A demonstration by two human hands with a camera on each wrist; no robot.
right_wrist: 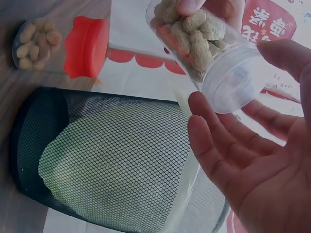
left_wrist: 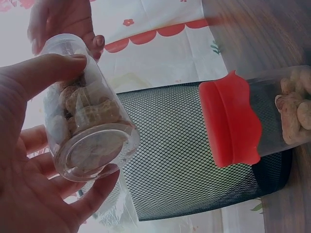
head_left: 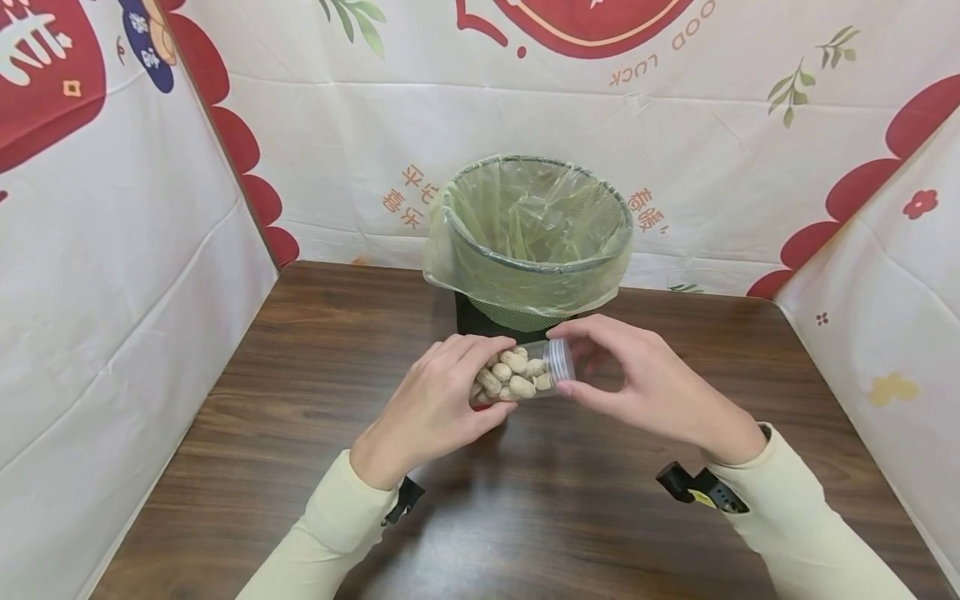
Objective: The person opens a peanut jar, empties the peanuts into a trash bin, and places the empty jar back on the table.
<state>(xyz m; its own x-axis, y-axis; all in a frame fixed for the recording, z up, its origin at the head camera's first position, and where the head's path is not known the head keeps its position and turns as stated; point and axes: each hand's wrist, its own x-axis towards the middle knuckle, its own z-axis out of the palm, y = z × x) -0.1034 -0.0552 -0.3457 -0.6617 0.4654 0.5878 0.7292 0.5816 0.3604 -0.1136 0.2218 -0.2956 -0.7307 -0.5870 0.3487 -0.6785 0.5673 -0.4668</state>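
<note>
Jar (left_wrist: 91, 116) in left hand (head_left: 431, 400): clear cylinder, rough peanuts (right_wrist: 198, 41).

A black mesh bin (right_wrist: 119, 155) with a translucent yellowish liner (head_left: 525, 283) folded over its rim stands near the desk's (head_left: 300, 358) far edge. Toward the front edge sits a red-lidded jar (right_wrist: 75, 46). White printed cloth (head_left: 337, 142) hangs beyond the far, left and right edges.

There are two hands (head_left: 435, 400) (head_left: 652, 379), two jars (right_wrist: 199, 43) (right_wrist: 87, 46), one bin (right_wrist: 131, 150).
</note>
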